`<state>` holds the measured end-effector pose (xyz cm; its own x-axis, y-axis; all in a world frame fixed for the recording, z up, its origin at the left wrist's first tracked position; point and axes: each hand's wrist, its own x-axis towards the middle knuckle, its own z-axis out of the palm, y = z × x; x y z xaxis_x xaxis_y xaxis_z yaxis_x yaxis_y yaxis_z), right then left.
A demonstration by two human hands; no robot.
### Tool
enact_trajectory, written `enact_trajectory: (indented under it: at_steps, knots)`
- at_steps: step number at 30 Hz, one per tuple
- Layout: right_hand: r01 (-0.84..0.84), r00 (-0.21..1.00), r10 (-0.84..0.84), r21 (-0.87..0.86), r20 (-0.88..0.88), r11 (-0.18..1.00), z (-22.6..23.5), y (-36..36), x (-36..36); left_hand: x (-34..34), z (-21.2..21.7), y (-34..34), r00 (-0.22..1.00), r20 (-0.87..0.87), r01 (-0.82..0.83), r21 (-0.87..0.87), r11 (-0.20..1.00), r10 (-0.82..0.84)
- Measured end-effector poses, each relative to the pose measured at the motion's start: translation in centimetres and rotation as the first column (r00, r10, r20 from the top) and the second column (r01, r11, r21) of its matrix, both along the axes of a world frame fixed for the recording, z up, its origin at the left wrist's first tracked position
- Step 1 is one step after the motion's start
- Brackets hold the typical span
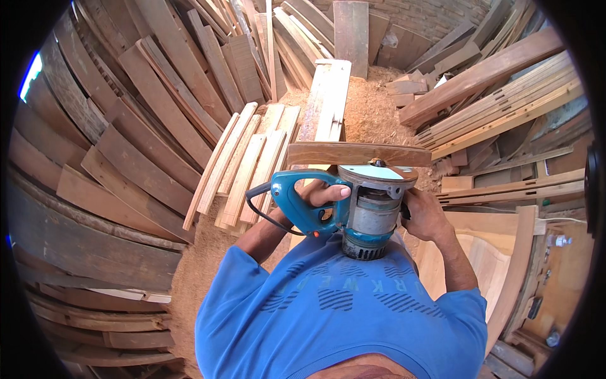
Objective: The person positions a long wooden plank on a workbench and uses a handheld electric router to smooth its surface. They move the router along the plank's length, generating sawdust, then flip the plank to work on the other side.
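Observation:
I hold a teal and silver electric router (372, 215) in front of my chest, tipped so its motor end points toward me. My left hand (322, 192) is closed round its teal loop handle, with the thumb on top. On the other side, my right hand (424, 215) grips the router's body near the base, its fingers partly hidden behind it. The router's pale base faces away, up close to a brown wooden board (328, 153) lying crosswise. A small dark bit (377, 163) shows at the board's near edge. From the handle hangs a black cord (259, 189).
Beyond the board a long pale plank (331, 101) runs away from me. Cut wood strips (243, 167) lie to its left. Dark boards (126, 158) lean along the left, and stacked beams (499, 107) stand at right. A panelled door piece (480, 252) is beside my right arm. Sawdust (372, 114) covers the floor.

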<state>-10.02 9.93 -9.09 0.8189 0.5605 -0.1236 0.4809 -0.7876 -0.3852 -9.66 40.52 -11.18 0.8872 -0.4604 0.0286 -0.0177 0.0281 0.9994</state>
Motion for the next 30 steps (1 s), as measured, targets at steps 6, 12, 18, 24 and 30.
enact_trajectory:
  at_steps: [6,12,18,24,30]
  knots:
    - [0.058,0.975,-0.088,0.149,0.204,0.987,-0.4,0.6,-1.1,0.0,-0.5,-0.2,1.000,-0.031,-0.001,-0.021,1.000,0.000]
    - [0.031,0.977,-0.057,0.133,0.204,0.991,-3.1,-0.4,-0.7,0.4,-0.9,-0.5,1.000,0.006,0.005,-0.030,1.000,-0.005]
    - [0.016,0.978,-0.052,0.175,0.203,0.984,-1.1,-0.5,-1.0,1.2,3.5,0.0,0.944,0.265,0.127,0.255,0.959,-0.195]
    - [0.000,0.987,-0.026,0.162,0.156,0.987,1.1,-0.6,-1.8,0.6,4.8,-0.1,0.915,0.302,0.198,0.244,0.949,-0.269]
    - [0.031,0.999,-0.023,0.214,-0.042,0.976,1.7,-0.9,-1.4,0.3,6.1,-0.6,0.928,0.279,0.158,0.308,0.938,-0.248]
